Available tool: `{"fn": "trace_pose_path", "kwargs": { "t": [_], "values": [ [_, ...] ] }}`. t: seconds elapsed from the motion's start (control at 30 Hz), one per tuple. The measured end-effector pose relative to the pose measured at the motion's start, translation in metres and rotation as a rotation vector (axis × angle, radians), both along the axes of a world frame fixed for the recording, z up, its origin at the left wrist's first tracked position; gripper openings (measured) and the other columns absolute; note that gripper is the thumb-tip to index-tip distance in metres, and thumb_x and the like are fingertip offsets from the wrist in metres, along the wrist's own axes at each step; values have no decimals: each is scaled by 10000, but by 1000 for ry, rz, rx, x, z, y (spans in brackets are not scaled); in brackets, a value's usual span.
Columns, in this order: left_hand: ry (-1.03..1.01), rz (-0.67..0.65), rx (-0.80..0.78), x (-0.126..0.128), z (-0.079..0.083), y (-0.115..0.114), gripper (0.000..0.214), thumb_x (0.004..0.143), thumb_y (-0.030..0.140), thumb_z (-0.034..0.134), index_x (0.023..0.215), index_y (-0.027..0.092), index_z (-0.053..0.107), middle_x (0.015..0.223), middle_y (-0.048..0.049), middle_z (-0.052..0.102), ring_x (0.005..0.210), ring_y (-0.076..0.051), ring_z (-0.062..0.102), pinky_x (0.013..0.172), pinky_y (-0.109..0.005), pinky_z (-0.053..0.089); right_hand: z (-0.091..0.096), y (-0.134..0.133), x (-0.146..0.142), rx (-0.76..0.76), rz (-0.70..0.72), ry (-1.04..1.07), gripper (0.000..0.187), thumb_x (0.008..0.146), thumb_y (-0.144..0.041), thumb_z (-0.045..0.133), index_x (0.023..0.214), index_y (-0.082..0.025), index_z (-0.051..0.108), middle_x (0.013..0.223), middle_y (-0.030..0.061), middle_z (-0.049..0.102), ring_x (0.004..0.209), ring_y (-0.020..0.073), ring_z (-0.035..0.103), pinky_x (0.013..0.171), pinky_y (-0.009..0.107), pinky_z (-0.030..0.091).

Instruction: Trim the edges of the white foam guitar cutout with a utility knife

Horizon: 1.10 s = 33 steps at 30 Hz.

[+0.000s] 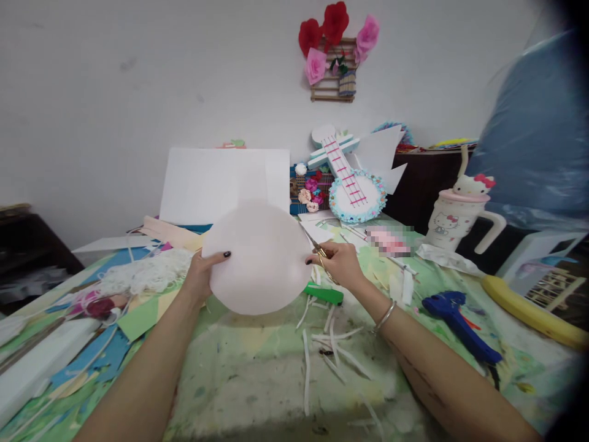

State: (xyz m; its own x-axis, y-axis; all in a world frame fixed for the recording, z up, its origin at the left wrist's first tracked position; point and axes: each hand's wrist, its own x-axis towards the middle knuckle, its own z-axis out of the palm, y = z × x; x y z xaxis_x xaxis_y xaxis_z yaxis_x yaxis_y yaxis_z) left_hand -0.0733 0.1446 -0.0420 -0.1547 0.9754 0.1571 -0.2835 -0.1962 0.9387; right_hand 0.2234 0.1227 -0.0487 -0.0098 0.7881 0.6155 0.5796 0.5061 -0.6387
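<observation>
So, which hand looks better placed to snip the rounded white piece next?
Probably the right hand: it holds the gold-handled scissors beside the edge of the rounded white piece, while the left hand grips the opposite side.

- Best opening is right here: the near middle of the tabletop [239, 374], wide between left forearm [147, 362] and right forearm [437, 362]!
- Its right side is littered with thin white strips [307, 374], low enough to pass over.
- Straight ahead, the white disc [255, 264] between left hand [199, 277] and right hand [343, 267] walls off the middle, scissors [321, 252] jutting at its right edge.
- Left's crowded: pale yarn [147, 270], green paper [139, 317], a long white block [50, 362].
- Out right, a slim lane between right forearm and blue glue gun [464, 327]; a yellow curved object [534, 312] and tall handled cup [448, 224] block beyond.
- Far side, the white board [202, 184] and model instrument [358, 193] close things off.
</observation>
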Motion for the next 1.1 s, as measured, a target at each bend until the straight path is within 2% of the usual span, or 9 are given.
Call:
{"fn": "trace_pose_path", "kwargs": {
  "t": [0.17,0.27,0.4,0.57,0.77,0.9,1.1],
  "values": [
    [11,0,6,0,-1,1,499,458,198,784,938,136,663,853,-60,716,671,-197,651,622,-313,533,2,1,0,-23,1,55,437,656,-595,663,603,-161,657,439,-31,442,461,85,329,445,235,222],
    [-24,-14,5,1,-2,1,491,471,194,781,947,150,667,875,-47,719,688,-191,656,631,-300,535,3,0,-1,-44,9,102,455,695,-608,620,617,-160,634,443,-26,449,436,84,332,428,235,223],
    [-38,18,30,1,-1,2,503,489,198,766,982,164,671,898,-41,726,722,-197,666,659,-302,538,2,-1,0,-62,35,138,492,753,-634,537,600,-167,555,439,-47,363,416,70,275,411,231,178],
    [-51,45,48,1,-1,2,528,493,197,758,1015,182,675,891,-30,728,719,-199,672,684,-331,550,-1,-3,-1,-73,90,112,484,720,-625,582,555,-190,448,464,-67,304,445,66,264,426,223,170],
    [-88,49,55,0,-1,3,492,497,178,762,982,183,687,910,-41,726,768,-227,677,710,-364,564,-1,-7,-9,-76,98,82,434,692,-567,646,562,-185,485,459,-69,322,472,74,264,446,225,183],
    [-101,48,77,-1,-1,3,497,493,169,772,984,186,690,886,-36,727,759,-223,679,710,-361,570,1,-9,-10,-89,94,83,448,699,-584,630,544,-185,497,439,-64,327,448,74,269,436,230,186],
    [-104,52,74,-1,-1,3,519,513,171,772,1026,197,693,875,-44,725,763,-233,682,726,-377,565,4,-11,-12,-95,58,85,466,702,-619,601,540,-184,558,414,-37,414,407,87,327,432,244,210]
  ]
}}
